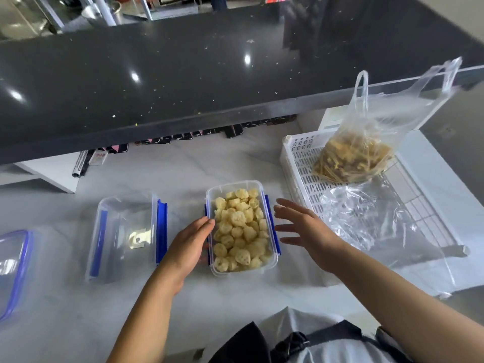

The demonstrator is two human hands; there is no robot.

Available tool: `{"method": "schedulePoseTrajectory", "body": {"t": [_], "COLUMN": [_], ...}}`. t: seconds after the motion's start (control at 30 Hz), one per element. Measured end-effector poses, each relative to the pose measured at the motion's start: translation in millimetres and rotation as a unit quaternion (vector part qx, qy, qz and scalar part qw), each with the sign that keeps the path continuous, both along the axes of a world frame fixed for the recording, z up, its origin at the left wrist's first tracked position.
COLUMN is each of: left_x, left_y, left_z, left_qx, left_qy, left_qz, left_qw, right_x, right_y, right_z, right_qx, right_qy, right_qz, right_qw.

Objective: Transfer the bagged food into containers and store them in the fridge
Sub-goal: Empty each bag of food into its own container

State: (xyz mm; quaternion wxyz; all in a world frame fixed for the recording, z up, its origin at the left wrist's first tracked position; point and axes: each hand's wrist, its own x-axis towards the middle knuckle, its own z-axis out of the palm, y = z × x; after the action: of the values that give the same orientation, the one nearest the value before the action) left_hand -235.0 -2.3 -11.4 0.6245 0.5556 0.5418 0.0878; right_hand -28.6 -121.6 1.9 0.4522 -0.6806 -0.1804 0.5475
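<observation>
Bagged food, one lot of it, already sits loose in the clear container (242,227) on the bench (183,174), filled and unlidded. My left hand (187,247) rests flat against its left wall; my right hand (305,231) hovers spread wide, gripping nothing. An empty container (125,237) waits left. A full bag (366,142) stays in the white basket (298,166). No fridge visible; a lid (13,271) is cut off.

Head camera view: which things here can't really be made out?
- Lid: cut off by the left edge.
- Items under the dark counter: shadowed by its overhang, too small to identify.
- Left hand fingertips: hidden behind the filled container.
- Bagged food in the tray: blurred by plastic, type unclear.
</observation>
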Motion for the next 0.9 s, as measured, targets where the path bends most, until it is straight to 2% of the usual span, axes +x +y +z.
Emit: {"method": "schedulePoseTrajectory", "body": {"t": [0.07, 0.13, 0.23, 0.33, 0.4, 0.5, 0.57, 0.63, 0.73, 0.9], "left_x": [5, 19, 55, 103, 136, 186, 218, 249, 285, 311], "left_y": [1, -1, -9, -18, -25, -32, -34, -33, -32, -35], "left_z": [6, 21, 41, 57, 69, 91, 100, 107, 112, 118], "left_qx": [0.073, 0.148, 0.232, 0.264, 0.255, 0.19, 0.176, 0.184, 0.196, 0.165], "left_qy": [0.032, 0.049, 0.022, -0.022, -0.059, -0.123, -0.159, -0.162, -0.15, -0.205], "left_qz": [-0.034, -0.086, -0.183, -0.241, -0.275, -0.289, -0.25, -0.183, -0.113, -0.039], "left_qw": [0.996, 0.984, 0.955, 0.934, 0.925, 0.93, 0.939, 0.952, 0.962, 0.964], "right_x": [14, 32, 67, 108, 138, 180, 204, 224, 245, 267], "right_y": [-15, -34, -61, -77, -84, -82, -73, -63, -47, -32], "right_z": [10, 26, 48, 61, 65, 72, 78, 85, 91, 98], "right_qx": [0.044, 0.081, 0.082, 0.061, 0.065, 0.106, 0.13, 0.133, 0.118, 0.136], "right_qy": [-0.058, -0.163, -0.378, -0.482, -0.481, -0.354, -0.271, -0.245, -0.272, -0.256], "right_qz": [-0.008, -0.005, 0.046, 0.029, -0.038, -0.177, -0.236, -0.247, -0.238, -0.224], "right_qw": [0.997, 0.983, 0.921, 0.874, 0.873, 0.912, 0.924, 0.928, 0.925, 0.93]}}
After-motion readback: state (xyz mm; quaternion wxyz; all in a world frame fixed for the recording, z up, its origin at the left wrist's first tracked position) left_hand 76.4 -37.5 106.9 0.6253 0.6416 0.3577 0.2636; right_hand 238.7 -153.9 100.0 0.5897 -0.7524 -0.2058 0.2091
